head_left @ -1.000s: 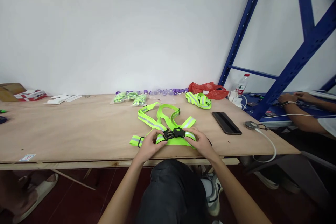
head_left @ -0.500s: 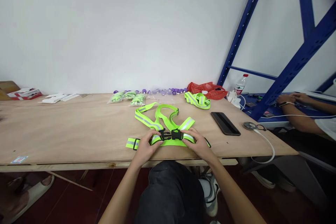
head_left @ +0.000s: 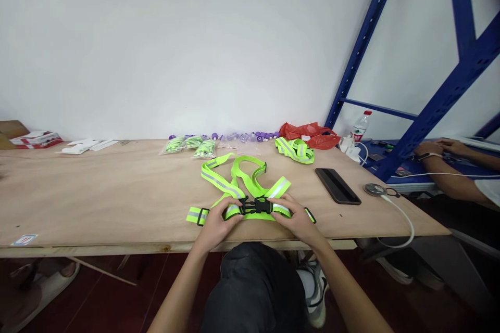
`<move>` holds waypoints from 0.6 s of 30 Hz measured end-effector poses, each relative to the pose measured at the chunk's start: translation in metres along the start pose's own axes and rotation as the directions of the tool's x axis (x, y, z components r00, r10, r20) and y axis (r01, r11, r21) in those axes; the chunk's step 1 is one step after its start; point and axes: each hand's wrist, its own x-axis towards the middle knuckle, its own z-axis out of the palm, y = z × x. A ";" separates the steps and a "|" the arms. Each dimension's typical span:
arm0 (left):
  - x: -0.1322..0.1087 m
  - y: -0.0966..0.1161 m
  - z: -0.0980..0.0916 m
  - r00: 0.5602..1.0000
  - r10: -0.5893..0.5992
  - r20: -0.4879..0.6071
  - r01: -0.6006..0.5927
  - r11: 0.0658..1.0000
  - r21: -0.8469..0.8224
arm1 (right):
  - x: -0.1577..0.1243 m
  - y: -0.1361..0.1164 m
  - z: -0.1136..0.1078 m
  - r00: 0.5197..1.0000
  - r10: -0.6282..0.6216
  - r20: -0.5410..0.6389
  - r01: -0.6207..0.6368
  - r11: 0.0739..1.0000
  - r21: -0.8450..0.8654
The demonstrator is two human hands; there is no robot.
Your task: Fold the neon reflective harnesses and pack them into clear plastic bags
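A neon-yellow reflective vest harness [head_left: 221,183] with silver-grey stripes lies spread on the wooden table in front of me. My left hand [head_left: 219,221] pinches the strap end at the pronged half of a black side-release buckle [head_left: 244,205]. With thumb and fingers, my right hand [head_left: 294,217] grips the socket half [head_left: 263,204] and its strap. The prongs point right and their tips meet the socket's mouth; how deep they sit I cannot tell. A black strap slider [head_left: 202,216] shows left of my left hand.
Bagged yellow straps [head_left: 204,149], purple items [head_left: 265,136], a red plastic bag [head_left: 312,134] and a folded yellow strap bundle [head_left: 296,150] lie along the back. A phone [head_left: 337,186] and a corded round device [head_left: 374,189] are at right, near a blue rack [head_left: 424,114]. Another person's hands [head_left: 429,149] rest beyond it.
The two buckle halves have come closer together, and the prongs now reach the socket. The view has shifted slightly; the harness lies much as before.
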 end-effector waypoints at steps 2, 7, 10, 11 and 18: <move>0.001 0.001 0.001 1.000 0.002 -0.014 -0.002 1.000 0.001 | 0.000 0.000 0.000 1.000 0.003 -0.003 -0.003 1.000 -0.006; 0.001 0.000 0.002 0.999 0.018 -0.027 -0.018 1.000 -0.010 | -0.001 0.001 0.001 1.000 0.003 0.000 -0.003 1.000 -0.006; 0.000 -0.002 0.003 1.000 0.026 -0.009 -0.026 1.000 0.015 | -0.002 0.002 0.003 1.000 0.000 0.019 0.000 1.000 -0.028; -0.001 -0.003 0.003 1.000 0.027 -0.006 -0.027 0.999 0.026 | -0.002 0.003 0.004 1.000 -0.001 0.024 0.002 0.999 -0.038; 0.001 0.003 0.003 0.999 0.031 0.026 -0.031 0.999 0.014 | -0.001 0.001 0.002 0.998 0.014 0.055 -0.014 1.000 -0.001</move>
